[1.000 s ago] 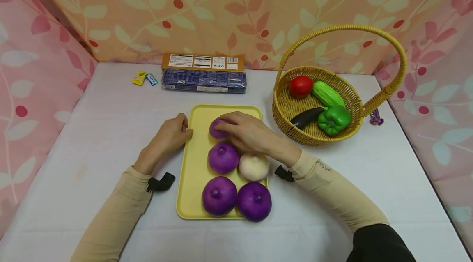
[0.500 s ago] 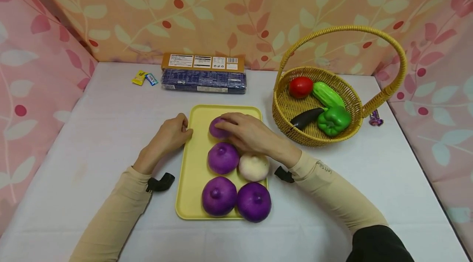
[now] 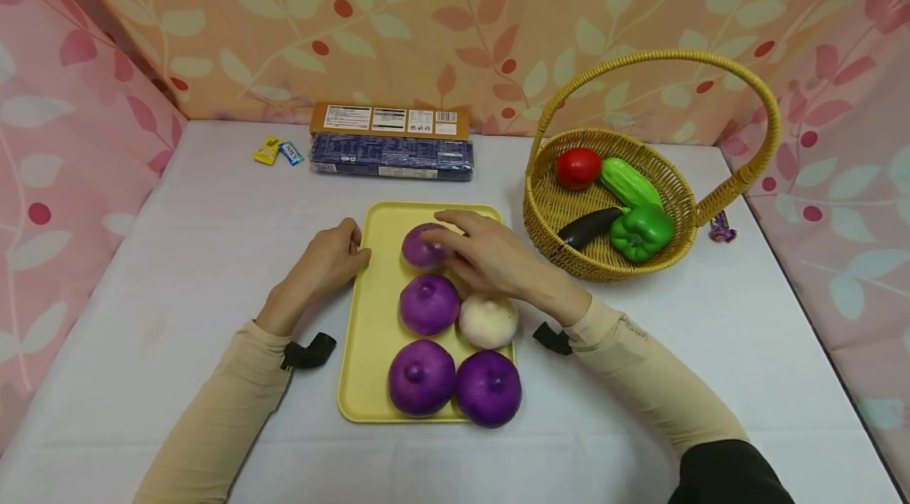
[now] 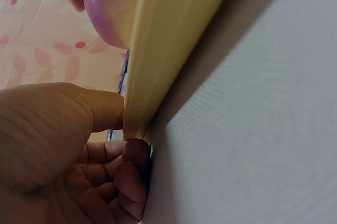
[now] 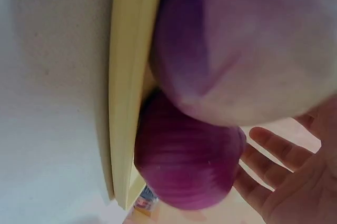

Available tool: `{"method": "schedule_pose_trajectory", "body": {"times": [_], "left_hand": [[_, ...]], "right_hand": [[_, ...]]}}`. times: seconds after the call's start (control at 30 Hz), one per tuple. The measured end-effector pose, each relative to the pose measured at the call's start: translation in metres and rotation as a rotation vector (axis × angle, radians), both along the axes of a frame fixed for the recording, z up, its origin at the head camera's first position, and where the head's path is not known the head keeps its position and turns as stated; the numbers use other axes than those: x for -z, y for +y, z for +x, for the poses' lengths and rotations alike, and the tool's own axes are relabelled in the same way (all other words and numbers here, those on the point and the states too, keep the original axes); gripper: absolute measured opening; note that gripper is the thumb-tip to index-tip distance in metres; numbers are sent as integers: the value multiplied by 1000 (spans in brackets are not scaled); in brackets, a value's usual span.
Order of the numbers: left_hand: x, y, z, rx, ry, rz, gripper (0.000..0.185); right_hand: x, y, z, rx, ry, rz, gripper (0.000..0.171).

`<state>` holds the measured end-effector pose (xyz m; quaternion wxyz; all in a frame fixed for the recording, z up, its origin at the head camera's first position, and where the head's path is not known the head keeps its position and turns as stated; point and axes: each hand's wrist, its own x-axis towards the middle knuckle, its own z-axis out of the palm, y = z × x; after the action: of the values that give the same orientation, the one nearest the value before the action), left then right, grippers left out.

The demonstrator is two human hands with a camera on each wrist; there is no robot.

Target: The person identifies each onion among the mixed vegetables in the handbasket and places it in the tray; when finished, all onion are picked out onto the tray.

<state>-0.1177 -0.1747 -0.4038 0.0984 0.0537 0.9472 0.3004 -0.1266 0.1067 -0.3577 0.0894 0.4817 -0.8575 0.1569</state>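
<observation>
My left hand (image 3: 325,261) pinches the left rim of a yellow tray (image 3: 373,346); in the left wrist view the thumb (image 4: 108,111) lies along the rim with the fingers curled below. A small red onion (image 3: 418,245) sits near the tray's far end. Over its right side hangs my right hand (image 3: 494,255), fingers spread loosely; in the right wrist view they are straight, close beside the onion (image 5: 189,155). Nearer on the tray are several larger purple turnips (image 3: 430,304) and a pale whitish one (image 3: 488,321), which overlaps the right rim.
Right of the tray stands a tall-handled wicker basket (image 3: 540,231) holding a tomato (image 3: 577,167), a green cucumber-like vegetable (image 3: 629,182), an eggplant (image 3: 588,227) and a green pepper (image 3: 643,232). Behind lie a dark blue packet (image 3: 392,156), an orange-brown box (image 3: 391,120) and small wrapped candies (image 3: 268,150).
My right hand has loosened its fingers from the onion and shifted slightly right, so more of the onion shows. The left hand and the tray have stayed put.
</observation>
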Motion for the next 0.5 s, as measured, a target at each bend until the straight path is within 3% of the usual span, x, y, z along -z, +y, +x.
{"method": "schedule_pose_trajectory", "body": {"times": [0.2,0.4,0.5], "left_hand": [[-1,2,0,5,-8,9,21],[-7,0,-1,1,-18,-20,26],[-13,-1,2,-11,16,-52,31]], "right_hand": [[-8,29,11,110,3,-87,44],[-16,61,21,252,76,-213,44],[-18,72,21,309,109,-256,43]]}}
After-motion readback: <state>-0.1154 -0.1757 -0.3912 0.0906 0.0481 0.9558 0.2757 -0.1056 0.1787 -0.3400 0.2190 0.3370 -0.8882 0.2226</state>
